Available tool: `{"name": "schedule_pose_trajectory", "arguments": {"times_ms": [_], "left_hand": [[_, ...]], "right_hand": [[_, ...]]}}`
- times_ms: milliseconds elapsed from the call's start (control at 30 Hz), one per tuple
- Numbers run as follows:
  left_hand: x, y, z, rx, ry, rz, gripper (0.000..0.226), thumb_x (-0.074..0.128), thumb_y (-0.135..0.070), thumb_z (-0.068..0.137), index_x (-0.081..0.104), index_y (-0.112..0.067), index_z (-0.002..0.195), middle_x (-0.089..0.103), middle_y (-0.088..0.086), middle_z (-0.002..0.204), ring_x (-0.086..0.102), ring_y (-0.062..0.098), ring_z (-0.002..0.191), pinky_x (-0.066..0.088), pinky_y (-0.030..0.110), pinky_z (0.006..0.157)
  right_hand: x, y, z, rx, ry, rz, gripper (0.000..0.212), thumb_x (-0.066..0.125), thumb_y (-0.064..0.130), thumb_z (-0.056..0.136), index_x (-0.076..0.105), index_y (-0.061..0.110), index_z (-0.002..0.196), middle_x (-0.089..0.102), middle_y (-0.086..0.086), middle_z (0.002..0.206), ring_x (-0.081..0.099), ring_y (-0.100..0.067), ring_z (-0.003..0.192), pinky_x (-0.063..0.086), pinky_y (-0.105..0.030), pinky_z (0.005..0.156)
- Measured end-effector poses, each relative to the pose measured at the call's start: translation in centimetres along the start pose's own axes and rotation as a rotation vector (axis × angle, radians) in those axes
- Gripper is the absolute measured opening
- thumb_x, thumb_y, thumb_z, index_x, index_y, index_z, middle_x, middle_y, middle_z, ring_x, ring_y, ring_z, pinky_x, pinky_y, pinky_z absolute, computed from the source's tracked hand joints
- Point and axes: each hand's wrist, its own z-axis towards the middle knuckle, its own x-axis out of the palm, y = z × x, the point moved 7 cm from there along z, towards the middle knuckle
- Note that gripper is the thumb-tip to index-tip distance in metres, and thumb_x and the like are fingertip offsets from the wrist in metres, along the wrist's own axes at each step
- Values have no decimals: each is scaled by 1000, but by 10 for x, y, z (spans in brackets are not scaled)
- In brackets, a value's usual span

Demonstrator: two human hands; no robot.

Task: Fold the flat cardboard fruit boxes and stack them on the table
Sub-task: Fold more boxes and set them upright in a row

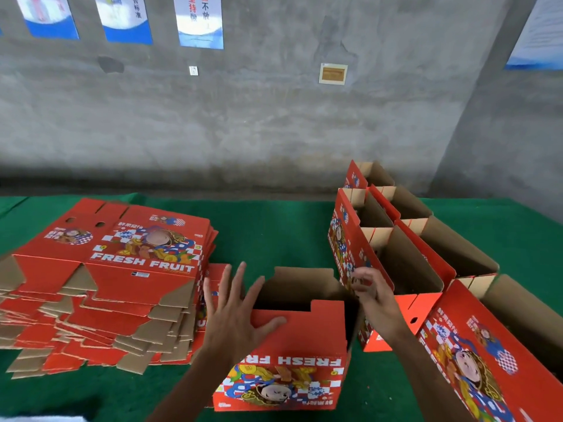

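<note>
Red half-folded box (286, 336) stood before me; my left hand (234, 315) lay spread on its flap, my right hand (370, 296) curled loosely, empty. Folded boxes (405, 254) stood right of it, the flat stack (106, 284) waited left.

You see corrugated cardboard boxes (283, 339): red printed outsides with a slight sheen, raw brown matt insides. Flat stack (103, 284): same board. Bench (268, 233): green, felt-like matt cloth. Wall (243, 117): rough grey concrete.

Nearest folded box (475, 354) cut by right, bottom edges; wall posters (199, 19) cropped at top, text blurred.
</note>
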Motion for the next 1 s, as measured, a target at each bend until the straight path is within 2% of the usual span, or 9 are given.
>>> {"name": "schedule_pose_trajectory", "arguments": {"times_ms": [133,267,367,467,567,667,800,900,1000], "left_hand": [[21,25,-8,-212,137,-276,99,54,-86,81,30,-26,155,10,0,170,7,23,157,27,51,123],[32,41,-12,-430,175,-593,76,74,-41,91,34,-29,154,48,6,151,50,27,135,46,44,109],[42,41,-12,-630,258,-671,82,75,-36,90,29,-27,157,57,9,137,58,32,124,49,39,97],[50,46,-6,-810,329,-773,37,67,-26,94,66,-10,127,71,13,109,67,30,98,54,40,80],[53,46,-3,-850,392,-837,16,63,-12,95,74,-2,90,74,26,95,66,29,76,51,36,67],[51,46,-1,-866,319,-840,14,62,-12,96,73,-7,89,72,18,86,66,27,73,47,30,63],[34,45,2,-850,120,-884,13,61,-9,96,71,-16,92,71,-1,81,68,16,80,47,22,59],[13,41,0,-669,3,-753,16,60,-13,97,68,-25,92,73,-5,81,68,18,80,51,29,67],[-5,44,-9,-524,-172,-591,33,57,-4,98,65,-24,124,76,-4,109,70,22,96,54,36,82]], "right_hand": [[2,-7,-7,-72,8,-100,48,43,-29,86,66,13,90,60,-7,117,56,-16,120,47,-38,101],[4,-13,-11,-34,2,-108,51,45,-30,84,71,14,84,60,-8,112,58,-9,114,48,-37,102],[8,-13,-13,-13,61,-152,50,51,-22,88,73,23,91,60,-1,113,57,-3,113,47,-34,104],[20,-20,-21,34,207,-260,3,73,34,95,74,37,94,53,16,126,50,5,119,44,-25,101],[29,-33,-33,111,338,-346,48,67,87,68,72,46,93,39,38,131,36,20,122,33,-10,94],[24,-31,-36,94,360,-397,60,64,95,63,68,51,104,37,41,129,33,22,122,36,-14,93],[15,-15,-32,11,332,-470,49,66,84,76,63,50,111,48,32,123,45,10,121,44,-20,92],[3,9,-25,-113,294,-382,17,72,30,89,62,40,100,59,19,110,58,-6,108,50,-34,84],[-16,11,-27,-169,215,-257,37,54,-9,91,69,25,97,63,7,121,60,-14,118,51,-40,95]]}}
